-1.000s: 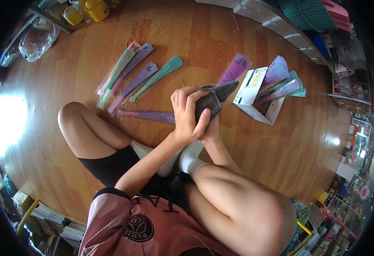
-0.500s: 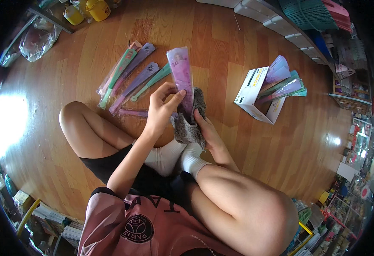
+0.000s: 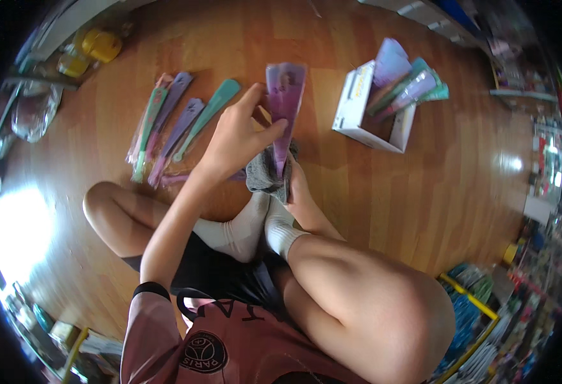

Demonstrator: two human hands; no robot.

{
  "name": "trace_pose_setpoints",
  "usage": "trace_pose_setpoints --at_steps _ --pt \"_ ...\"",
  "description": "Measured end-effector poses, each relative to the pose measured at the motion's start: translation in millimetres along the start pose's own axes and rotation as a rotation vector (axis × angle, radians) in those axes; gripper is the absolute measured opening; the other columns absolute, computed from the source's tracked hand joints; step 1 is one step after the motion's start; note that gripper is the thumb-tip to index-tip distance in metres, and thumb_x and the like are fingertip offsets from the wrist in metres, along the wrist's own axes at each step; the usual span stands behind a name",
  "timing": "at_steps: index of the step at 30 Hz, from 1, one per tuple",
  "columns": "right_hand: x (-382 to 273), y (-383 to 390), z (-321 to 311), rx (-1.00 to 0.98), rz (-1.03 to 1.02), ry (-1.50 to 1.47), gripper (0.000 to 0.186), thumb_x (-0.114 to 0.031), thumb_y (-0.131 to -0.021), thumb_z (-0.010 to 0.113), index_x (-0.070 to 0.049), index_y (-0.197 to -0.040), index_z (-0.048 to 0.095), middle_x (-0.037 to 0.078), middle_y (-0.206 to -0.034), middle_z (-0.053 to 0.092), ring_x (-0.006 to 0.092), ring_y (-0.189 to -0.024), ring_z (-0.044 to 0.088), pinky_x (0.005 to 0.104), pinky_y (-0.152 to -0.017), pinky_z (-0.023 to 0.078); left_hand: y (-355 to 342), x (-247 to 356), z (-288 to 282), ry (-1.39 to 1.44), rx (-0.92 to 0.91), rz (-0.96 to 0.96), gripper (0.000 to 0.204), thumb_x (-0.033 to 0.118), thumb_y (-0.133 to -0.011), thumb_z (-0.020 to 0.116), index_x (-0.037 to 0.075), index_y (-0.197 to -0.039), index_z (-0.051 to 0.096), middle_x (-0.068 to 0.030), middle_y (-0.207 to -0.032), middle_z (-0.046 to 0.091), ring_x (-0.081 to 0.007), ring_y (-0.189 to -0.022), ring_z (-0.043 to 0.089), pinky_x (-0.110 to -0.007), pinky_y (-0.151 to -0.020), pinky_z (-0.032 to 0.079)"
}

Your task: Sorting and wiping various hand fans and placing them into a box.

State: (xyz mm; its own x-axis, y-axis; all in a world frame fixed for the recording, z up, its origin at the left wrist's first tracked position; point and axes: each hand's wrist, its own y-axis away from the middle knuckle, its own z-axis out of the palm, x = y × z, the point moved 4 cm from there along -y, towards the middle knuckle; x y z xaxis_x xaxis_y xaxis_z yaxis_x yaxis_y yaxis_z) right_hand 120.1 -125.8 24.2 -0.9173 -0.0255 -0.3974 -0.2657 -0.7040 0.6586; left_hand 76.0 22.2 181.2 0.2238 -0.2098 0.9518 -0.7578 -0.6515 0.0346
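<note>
A purple folding fan in a clear sleeve stands upright, wide end away from me. My left hand is closed on its left edge, thumb across the front. The fan's narrow end lies against a bunched grey cloth, which my right hand grips from the right; most of those fingers are hidden behind it. On the floor to the left lie several sleeved fans, among them a green fan and a purple fan. At the right, a white cardboard box holds several more fans.
My folded legs and white socks lie below my hands. Yellow containers and a clear plastic bag sit at the far left. Shelves of small goods line the right side. A yellow-edged rack stands by my right knee.
The fan now sits higher against the cloth, its lower narrow part more exposed. My left hand has shifted slightly up and left on it. The whole view has also tilted.
</note>
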Motion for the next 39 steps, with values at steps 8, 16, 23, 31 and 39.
trace_pose_setpoints --at_steps 8,16,23,31,39 --pt "8.0 -11.6 -36.4 -0.007 -0.147 -0.245 0.03 -0.031 -0.093 0.046 -0.006 -0.106 0.055 0.006 -0.091 0.062 0.018 -0.082 0.061 0.0329 -0.076 0.051 -72.4 77.5 82.1 -0.051 -0.36 0.27 0.019 0.014 -0.084 0.062 -0.001 -0.096 0.064 -0.0073 -0.074 0.061 -0.0093 -0.072 0.057 -0.025 -0.068 0.045" --pt "-11.8 1.2 -39.4 -0.069 -0.101 -0.309 0.036 -0.031 -0.093 0.05 0.002 -0.105 0.055 0.012 -0.091 0.063 0.0213 -0.076 0.065 0.0325 -0.067 0.055 -99.6 71.4 129.6 -0.551 -0.629 0.473 0.054 0.053 -0.077 0.06 0.001 -0.089 0.064 -0.0135 -0.079 0.065 -0.0292 -0.079 0.063 -0.037 -0.071 0.048" --pt "-0.2 -6.7 -60.3 -0.09 -0.019 -0.366 0.041 -0.035 -0.094 0.045 0.001 -0.112 0.054 0.013 -0.101 0.062 0.0211 -0.085 0.064 0.0344 -0.077 0.054 -117.5 56.5 110.3 -0.762 -1.173 0.113 0.024 0.018 -0.068 0.069 -0.001 -0.078 0.06 -0.0142 -0.073 0.062 -0.0264 -0.074 0.063 -0.034 -0.064 0.049" --pt "3.2 -15.1 -51.7 -0.083 0.062 -0.424 0.033 -0.032 -0.093 0.05 -0.003 -0.108 0.056 0.008 -0.099 0.064 0.0171 -0.087 0.063 0.0311 -0.079 0.052 -141.2 155.8 112.6 -0.582 -0.751 0.321 0.014 0.006 -0.074 0.063 0.005 -0.087 0.058 -0.0099 -0.081 0.057 -0.02 -0.078 0.059 -0.034 -0.065 0.045" --pt "-1.4 -12.3 -51.3 -0.037 0.022 -0.398 0.028 -0.028 -0.093 0.052 -0.003 -0.105 0.057 0.007 -0.095 0.065 0.0169 -0.082 0.064 0.0306 -0.077 0.052 -175.2 150.2 210.8 -0.897 -0.461 1.276 0.012 0.007 -0.069 0.06 -0.004 -0.071 0.054 -0.016 -0.067 0.061 -0.0317 -0.065 0.063 -0.038 -0.056 0.049"
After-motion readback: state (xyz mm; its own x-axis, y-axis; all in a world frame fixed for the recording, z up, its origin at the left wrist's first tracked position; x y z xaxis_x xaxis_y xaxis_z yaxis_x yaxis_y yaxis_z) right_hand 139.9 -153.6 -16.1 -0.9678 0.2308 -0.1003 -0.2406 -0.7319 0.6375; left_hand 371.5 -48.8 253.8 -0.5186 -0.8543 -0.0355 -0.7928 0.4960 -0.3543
